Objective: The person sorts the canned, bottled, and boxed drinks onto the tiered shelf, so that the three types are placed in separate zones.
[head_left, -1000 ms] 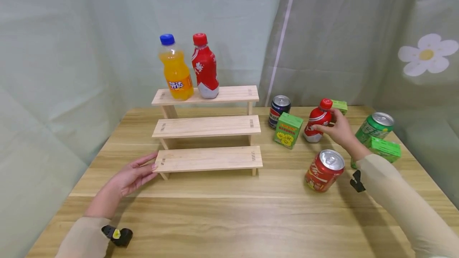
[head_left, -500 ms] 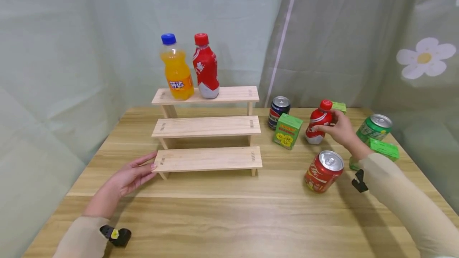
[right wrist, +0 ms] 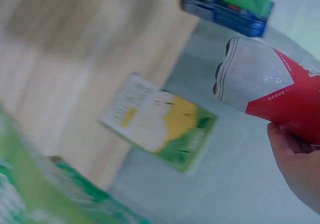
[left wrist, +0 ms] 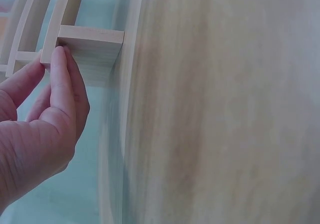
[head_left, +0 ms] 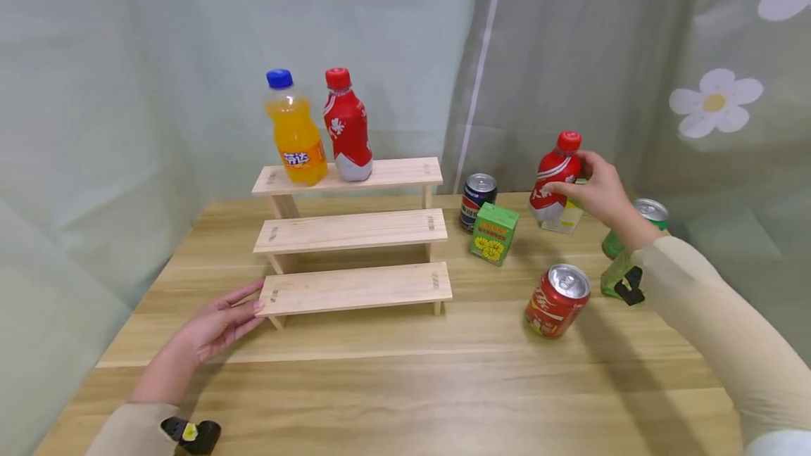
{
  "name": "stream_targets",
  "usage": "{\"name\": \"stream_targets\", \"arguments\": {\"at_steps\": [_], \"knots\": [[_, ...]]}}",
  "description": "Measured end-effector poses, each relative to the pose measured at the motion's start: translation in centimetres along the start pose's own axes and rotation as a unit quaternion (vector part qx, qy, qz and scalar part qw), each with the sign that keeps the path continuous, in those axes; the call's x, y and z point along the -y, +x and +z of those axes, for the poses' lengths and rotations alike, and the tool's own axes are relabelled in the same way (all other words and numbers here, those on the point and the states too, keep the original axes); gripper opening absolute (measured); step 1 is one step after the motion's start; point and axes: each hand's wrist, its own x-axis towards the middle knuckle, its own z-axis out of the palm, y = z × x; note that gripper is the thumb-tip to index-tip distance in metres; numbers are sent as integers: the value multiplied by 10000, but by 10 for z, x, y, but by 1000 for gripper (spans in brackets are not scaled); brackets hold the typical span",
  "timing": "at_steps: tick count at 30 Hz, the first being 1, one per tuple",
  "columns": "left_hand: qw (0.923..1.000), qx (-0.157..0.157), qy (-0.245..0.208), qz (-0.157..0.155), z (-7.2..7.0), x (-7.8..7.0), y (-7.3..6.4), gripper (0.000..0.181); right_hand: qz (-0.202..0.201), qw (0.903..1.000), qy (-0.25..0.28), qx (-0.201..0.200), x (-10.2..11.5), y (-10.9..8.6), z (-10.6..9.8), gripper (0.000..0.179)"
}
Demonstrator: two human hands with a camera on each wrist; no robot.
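My right hand grips a red-capped drink bottle with a red and white label. The bottle is raised above the table; its pale base shows in the right wrist view, near a green and yellow carton. At the left, my left hand pinches the left end of the lowest step of a three-step wooden display stand; thumb and fingertips meet the board's corner in the left wrist view. On the top step stand an orange soda bottle with a blue cap and another red bottle.
Right of the stand are a dark blue can and a green drink carton. A red cola can stands nearer the front. A green can is partly hidden behind the right forearm. A curtain hangs behind the table.
My right hand has lifted the red bottle off the table, uncovering more of the carton behind it. The left hand keeps its hold on the stand. The head view has shifted slightly.
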Motion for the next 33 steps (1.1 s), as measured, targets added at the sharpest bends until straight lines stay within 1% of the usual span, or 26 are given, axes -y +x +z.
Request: {"name": "stream_targets", "arguments": {"at_steps": [5, 12, 18, 24, 29, 33], "knots": [[10000, -38, 60, 7, 0, 2, 0, 37, -158, 9998, 14, -125, 26, 4, -8, 74], [9998, 28, 173, 135, -4, 5, 0, 38, -280, 9990, 80, -341, 61, 11, -13, 70], [9998, 68, 161, 136, -4, 3, 3, 38, -321, 9987, 189, -339, 86, 15, -12, 69], [9997, 117, 156, 159, -6, 0, 3, 39, -421, 9977, 495, -166, 111, 20, 1, 68], [9996, 110, 209, 124, -5, 1, 2, 40, -499, 9959, 753, 13, 129, 28, 20, 68], [9996, 66, 260, 81, -3, 2, 3, 39, -630, 9935, 945, 106, 138, 34, 36, 67]]}}
